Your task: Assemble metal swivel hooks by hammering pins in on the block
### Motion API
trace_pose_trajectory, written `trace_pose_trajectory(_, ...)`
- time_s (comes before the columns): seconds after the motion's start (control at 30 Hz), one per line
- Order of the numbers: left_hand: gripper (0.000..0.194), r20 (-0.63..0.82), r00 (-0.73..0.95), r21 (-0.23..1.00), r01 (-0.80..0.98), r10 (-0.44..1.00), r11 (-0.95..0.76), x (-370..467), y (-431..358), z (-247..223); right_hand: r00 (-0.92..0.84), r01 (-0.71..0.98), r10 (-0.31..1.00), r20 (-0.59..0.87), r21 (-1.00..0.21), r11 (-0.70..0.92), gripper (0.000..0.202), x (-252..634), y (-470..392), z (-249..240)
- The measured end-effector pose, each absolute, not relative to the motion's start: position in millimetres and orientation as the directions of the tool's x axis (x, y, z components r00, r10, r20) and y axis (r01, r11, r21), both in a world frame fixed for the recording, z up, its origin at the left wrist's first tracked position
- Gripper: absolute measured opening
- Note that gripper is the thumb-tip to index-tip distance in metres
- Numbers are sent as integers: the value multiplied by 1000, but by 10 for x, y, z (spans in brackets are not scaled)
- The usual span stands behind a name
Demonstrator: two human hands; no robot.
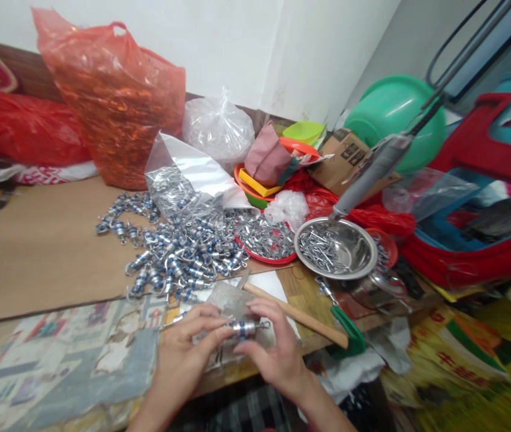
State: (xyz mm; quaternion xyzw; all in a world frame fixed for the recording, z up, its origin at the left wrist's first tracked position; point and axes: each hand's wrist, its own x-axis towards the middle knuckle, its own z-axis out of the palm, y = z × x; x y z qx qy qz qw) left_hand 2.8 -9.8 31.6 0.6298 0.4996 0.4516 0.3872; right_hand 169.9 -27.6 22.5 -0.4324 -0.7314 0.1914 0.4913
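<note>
Above the near edge of the table, my left hand [195, 345] pinches a silver cylindrical fitting [244, 329] between thumb and fingers. The fitting lies sideways, with blue bands and a small wire eye at its right end. My right hand [277, 342] curves around that end, thumb and fingers apart. Behind my hands is a grey metal block [228, 298]. A hammer's wooden handle [300, 316] runs diagonally past my right hand. Many similar fittings with hooks form a pile [179, 258] on the brown cardboard [44, 246].
A red dish [268, 259] holds small metal pieces; beside it a steel bowl [367, 264] holds metal pins. The grey handle [363, 174] of a hanging tool slants above the bowl. At the back stand a red bag [120, 102] and a green basin [399, 114].
</note>
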Motion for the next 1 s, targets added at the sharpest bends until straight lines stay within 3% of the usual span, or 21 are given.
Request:
trace_pose_trajectory(0.17,12,157,109,920,346,982,-186,-20,-113,444,-462,512,570,679,-321,797,32,1841,-264,348)
trace_pose_trajectory(0.3,13,305,170,817,459,937,-349,-51,-122,514,-572,492,505,646,-222,842,30,1865,-225,459)
trace_pose_trajectory(0.43,11,303,205,839,406,931,-363,-74,-104,560,-517,506,562,645,-300,809,31,1828,-227,450)
trace_pose_trajectory(0.57,12,18,220,966,248,975,-74,-49,-106,532,-373,475,687,624,-508,719,27,1730,-286,413)
trace_pose_trajectory(0.67,18,-152,80,985,98,985,144,35,-176,434,-241,427,813,529,-695,579,18,1653,-349,398)
trace_pose_trajectory(0.77,42,-224,3,967,-126,975,223,133,-257,319,-147,415,908,392,-809,416,14,1629,-394,397)
trace_pose_trajectory(0.83,63,-236,19,946,-224,972,234,174,-279,264,-153,416,941,301,-844,337,12,1665,-362,416)
trace_pose_trajectory(0.9,72,-251,43,934,-252,967,253,192,-271,234,-243,428,944,225,-848,312,10,1754,-224,455)
trace_pose_trajectory(1.0,71,-261,66,929,-255,963,269,199,-239,210,-207,649,949,238,-693,315,12,1964,222,510)
